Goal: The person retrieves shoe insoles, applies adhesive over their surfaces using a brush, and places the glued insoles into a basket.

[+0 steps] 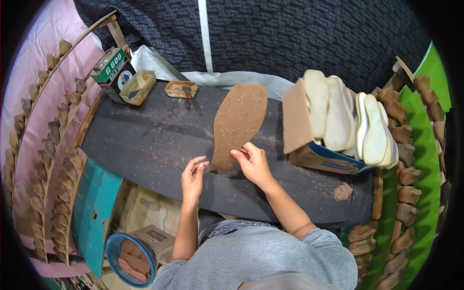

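Observation:
A brown shoe sole [240, 116] with a speckled, crumbly-looking face is held up over the dark-covered table. My right hand [253, 165] grips its narrow heel end, the thumb lying on the near face. Just left of that heel end is my left hand [194, 179], its fingers loosely bent and apart from the thumb, with nothing visible in it. Small brown crumbs lie scattered on the black table cover [145, 150].
At the right stands a cardboard box [297, 116] packed with whitish soles [333, 116]. A tall can [114, 72], a plastic tub [137, 88] and a small tray [181, 89] sit at the far left. Shoe lasts [407, 179] line racks on both sides. A blue bucket [112, 261] holds brown pieces.

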`<state>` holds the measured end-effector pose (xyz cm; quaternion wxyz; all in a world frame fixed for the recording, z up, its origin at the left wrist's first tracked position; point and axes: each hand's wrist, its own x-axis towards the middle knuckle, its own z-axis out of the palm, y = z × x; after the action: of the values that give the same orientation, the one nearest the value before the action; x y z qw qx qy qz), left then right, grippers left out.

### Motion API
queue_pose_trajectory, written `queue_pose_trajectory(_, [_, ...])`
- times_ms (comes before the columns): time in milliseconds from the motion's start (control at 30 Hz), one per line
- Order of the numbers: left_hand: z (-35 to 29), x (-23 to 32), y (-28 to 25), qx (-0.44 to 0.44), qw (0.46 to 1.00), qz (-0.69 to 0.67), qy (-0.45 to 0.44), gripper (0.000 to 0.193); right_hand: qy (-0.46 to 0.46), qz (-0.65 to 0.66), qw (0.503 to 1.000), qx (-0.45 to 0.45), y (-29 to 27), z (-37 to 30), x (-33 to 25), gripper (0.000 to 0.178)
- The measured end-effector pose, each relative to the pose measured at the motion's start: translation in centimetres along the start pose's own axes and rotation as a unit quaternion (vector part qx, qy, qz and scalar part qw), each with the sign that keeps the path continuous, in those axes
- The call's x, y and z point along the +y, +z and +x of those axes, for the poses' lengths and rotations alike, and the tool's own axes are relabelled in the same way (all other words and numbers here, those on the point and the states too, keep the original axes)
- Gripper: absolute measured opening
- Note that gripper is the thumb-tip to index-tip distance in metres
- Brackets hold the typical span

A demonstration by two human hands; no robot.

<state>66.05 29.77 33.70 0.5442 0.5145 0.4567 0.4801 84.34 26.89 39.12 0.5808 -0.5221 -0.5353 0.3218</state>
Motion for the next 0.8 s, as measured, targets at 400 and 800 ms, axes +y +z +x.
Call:
queue_pose_trajectory(400, [15.0, 5.1, -8.1, -0.077, 0.975, 0.09, 0.188, 0.069, 0.149, -0.021, 0.987, -0.052, 13.7, 8.1, 1.4, 0.023])
queue_pose_trajectory(800, [19.5, 3.4, -12.8, -0.123, 0.992, -0.026, 0.003, 0.042, 0.185, 0.024, 0.982, 0.016, 17.7, 9.5, 2.9, 0.026])
